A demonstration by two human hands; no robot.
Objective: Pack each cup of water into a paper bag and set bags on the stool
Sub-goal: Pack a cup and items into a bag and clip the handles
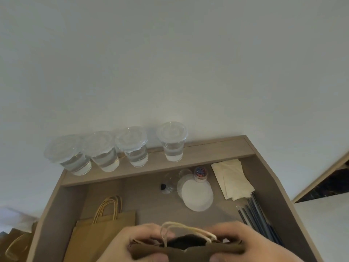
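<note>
Several lidded clear cups of water stand in a row on the raised back ledge (207, 151) of the desk; the rightmost cup (172, 142) stands a little apart from the leftmost cup (71, 157) and its neighbours. At the bottom, both hands hold a brown paper bag (186, 249) by its top rim. My left hand (132, 241) grips the left side and my right hand (243, 241) grips the right side. The bag's mouth is partly parted, dark inside, and its pale handles stick up.
Flat paper bags (105, 229) with handles lie at the left of the desk. White round paper coasters (196, 193), napkins (234, 178), dark straws (258, 218) and a small jar (201, 173) lie at the right. Another bag (15, 244) sits left of the desk.
</note>
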